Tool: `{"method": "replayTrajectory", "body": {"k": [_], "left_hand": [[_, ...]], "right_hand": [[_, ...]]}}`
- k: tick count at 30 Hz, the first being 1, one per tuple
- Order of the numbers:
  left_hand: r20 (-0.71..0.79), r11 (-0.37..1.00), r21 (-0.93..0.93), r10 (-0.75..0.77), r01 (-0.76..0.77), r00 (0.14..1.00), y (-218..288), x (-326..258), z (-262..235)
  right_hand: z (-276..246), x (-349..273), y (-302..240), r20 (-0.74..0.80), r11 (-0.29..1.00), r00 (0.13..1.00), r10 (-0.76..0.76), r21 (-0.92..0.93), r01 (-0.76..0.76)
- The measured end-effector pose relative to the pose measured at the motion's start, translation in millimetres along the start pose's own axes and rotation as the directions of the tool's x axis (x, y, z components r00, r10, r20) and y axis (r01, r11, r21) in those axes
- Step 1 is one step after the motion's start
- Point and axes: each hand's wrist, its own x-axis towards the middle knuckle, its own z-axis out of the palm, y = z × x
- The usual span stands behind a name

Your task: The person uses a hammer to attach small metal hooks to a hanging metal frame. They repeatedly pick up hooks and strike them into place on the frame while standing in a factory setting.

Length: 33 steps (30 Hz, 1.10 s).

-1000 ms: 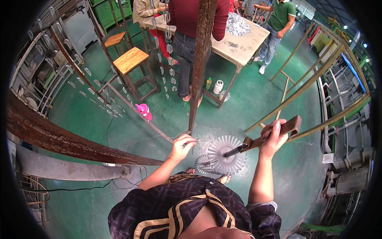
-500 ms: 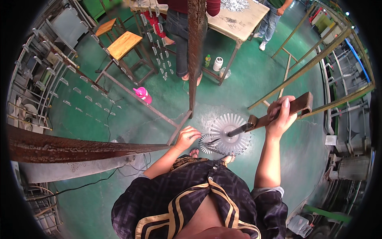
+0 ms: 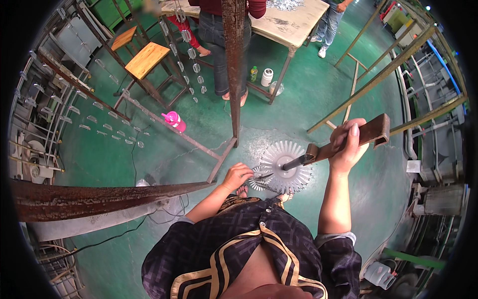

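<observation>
My right hand (image 3: 347, 147) is wrapped round a rusty brown metal bar (image 3: 374, 130) with a bent, hook-like end. From the bar's other end a dark rod (image 3: 295, 162) runs down to a pale, round disc (image 3: 286, 174) with radiating slots. Beside it, at a lower left spot, sits a smaller slotted disc (image 3: 259, 179). My left hand (image 3: 238, 177) is closed in a pinch next to the smaller disc. Whatever its fingertips hold, if anything, is too small to make out.
A rusty upright post (image 3: 234, 74) and a thick brown beam (image 3: 114, 197) stand close on my left. Small metal clips (image 3: 92, 119) hang in strings there. A pink bottle (image 3: 174, 121), wooden stools (image 3: 147, 60), a table (image 3: 294, 30) and a person (image 3: 221, 50) are beyond. An angled metal frame (image 3: 378, 82) stands right.
My left hand has drawn slightly toward me, its fingers curling more. My right hand keeps its grip on the bar. The background has shifted a little to the left, and the hanging clips have swung.
</observation>
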Motion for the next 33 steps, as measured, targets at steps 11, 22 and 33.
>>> {"method": "replayTrajectory", "body": {"k": [11,22,33], "left_hand": [[0.048,0.999,0.05,0.019,-0.022,0.999,-4.3,-3.0,15.9],[0.095,0.986,0.077,-0.156,0.149,0.983,-11.4,-6.2,4.7],[0.53,0.636,0.426,-0.752,0.643,0.392,-72.3,-141.7,-23.5]], "right_hand": [[-13.4,-8.3,17.1,0.03,0.998,0.999,0.036,0.041,-0.038],[-11.9,-11.6,2.1,0.007,0.997,0.997,0.072,0.008,-0.073],[-4.4,-20.2,-7.3,0.129,1.0,0.991,-0.026,-0.013,0.028]]}}
